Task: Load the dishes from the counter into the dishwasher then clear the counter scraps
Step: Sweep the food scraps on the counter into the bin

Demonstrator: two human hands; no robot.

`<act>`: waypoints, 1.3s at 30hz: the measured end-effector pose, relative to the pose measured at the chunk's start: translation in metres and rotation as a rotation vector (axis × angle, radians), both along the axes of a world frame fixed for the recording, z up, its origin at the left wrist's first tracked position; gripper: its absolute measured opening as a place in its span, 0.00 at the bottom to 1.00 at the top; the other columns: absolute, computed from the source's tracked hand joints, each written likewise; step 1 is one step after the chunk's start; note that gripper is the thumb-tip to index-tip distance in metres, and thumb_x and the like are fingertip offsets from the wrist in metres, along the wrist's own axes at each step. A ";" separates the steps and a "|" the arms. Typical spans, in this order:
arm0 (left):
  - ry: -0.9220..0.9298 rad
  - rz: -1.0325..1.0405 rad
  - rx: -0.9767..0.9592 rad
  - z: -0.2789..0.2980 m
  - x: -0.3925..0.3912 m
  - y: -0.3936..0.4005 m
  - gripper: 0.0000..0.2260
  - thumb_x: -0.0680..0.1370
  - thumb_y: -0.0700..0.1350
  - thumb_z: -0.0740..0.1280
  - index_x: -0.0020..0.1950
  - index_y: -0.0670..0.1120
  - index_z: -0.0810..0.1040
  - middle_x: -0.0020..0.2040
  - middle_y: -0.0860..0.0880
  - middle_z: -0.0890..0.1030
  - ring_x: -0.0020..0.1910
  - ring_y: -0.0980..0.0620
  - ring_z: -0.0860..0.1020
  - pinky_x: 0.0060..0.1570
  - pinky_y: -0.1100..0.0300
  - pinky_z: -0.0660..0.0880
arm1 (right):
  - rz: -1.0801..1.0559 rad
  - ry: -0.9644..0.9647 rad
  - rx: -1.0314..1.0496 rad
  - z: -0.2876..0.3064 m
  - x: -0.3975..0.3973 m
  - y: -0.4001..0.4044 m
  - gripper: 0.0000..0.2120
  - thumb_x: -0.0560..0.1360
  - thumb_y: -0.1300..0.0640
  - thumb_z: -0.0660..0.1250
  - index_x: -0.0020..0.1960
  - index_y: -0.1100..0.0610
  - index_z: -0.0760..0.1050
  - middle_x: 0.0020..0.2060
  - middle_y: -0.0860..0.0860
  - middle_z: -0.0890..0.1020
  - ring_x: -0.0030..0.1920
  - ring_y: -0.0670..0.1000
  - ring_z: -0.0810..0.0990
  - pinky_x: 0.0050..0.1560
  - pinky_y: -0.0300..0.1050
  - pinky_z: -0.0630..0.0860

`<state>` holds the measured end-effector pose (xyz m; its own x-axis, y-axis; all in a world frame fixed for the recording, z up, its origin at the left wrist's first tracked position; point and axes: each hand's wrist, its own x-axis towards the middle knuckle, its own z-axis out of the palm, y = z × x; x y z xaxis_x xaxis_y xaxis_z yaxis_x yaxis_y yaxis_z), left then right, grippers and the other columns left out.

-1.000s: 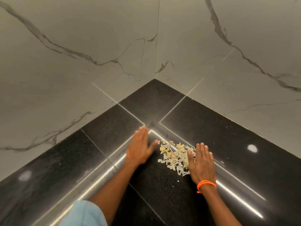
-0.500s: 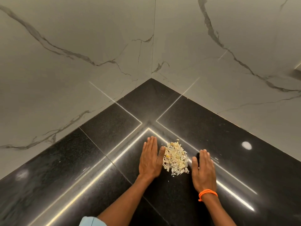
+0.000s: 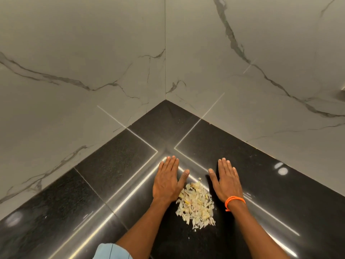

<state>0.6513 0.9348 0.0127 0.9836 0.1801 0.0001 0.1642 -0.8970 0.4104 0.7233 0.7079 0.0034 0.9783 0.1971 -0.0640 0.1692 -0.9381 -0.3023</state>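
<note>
— Where, then, are the scraps seen from the head view?

— On the black counter, well short of its back corner where the marble walls meet. A pale heap is formed, its long axis running from the corner side toward the near edge.

— And the hands?

— Both are laid flat, fingers straight and released, nothing grasped. The left hand is placed at the heap's far left, its thumb just beside the top flakes. The right hand is kept on the heap's right; an orange wristband is worn at that wrist.
</note>
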 end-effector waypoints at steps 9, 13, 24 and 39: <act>-0.034 0.032 -0.002 0.007 0.032 0.006 0.37 0.80 0.72 0.41 0.82 0.51 0.56 0.83 0.52 0.55 0.82 0.57 0.46 0.81 0.51 0.45 | 0.079 -0.009 -0.083 0.008 0.119 0.039 0.47 0.74 0.24 0.44 0.82 0.54 0.47 0.81 0.51 0.49 0.80 0.50 0.46 0.79 0.51 0.44; -0.030 0.042 -0.006 0.009 0.033 0.008 0.37 0.80 0.73 0.42 0.82 0.51 0.56 0.83 0.53 0.55 0.82 0.57 0.45 0.81 0.51 0.44 | 0.109 0.002 -0.059 0.010 0.164 0.062 0.50 0.72 0.21 0.47 0.81 0.53 0.47 0.81 0.50 0.49 0.80 0.51 0.47 0.79 0.55 0.49; -0.023 0.047 0.016 0.008 0.036 0.007 0.36 0.80 0.72 0.43 0.82 0.52 0.58 0.82 0.54 0.56 0.81 0.57 0.48 0.81 0.51 0.47 | 0.143 0.053 0.010 0.017 0.197 0.070 0.49 0.70 0.24 0.60 0.80 0.53 0.56 0.80 0.51 0.57 0.79 0.53 0.55 0.78 0.55 0.54; 0.007 -0.295 0.010 0.001 0.000 -0.003 0.36 0.81 0.70 0.38 0.81 0.52 0.60 0.82 0.53 0.58 0.81 0.58 0.49 0.80 0.49 0.49 | 0.344 0.108 0.282 0.016 -0.042 0.030 0.29 0.82 0.38 0.44 0.78 0.50 0.62 0.78 0.47 0.63 0.78 0.43 0.55 0.80 0.48 0.50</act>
<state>0.6518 0.9319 0.0136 0.9935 -0.1136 -0.0066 -0.1014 -0.9103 0.4014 0.6809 0.7377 0.0196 0.8435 0.5339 -0.0597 0.4099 -0.7114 -0.5709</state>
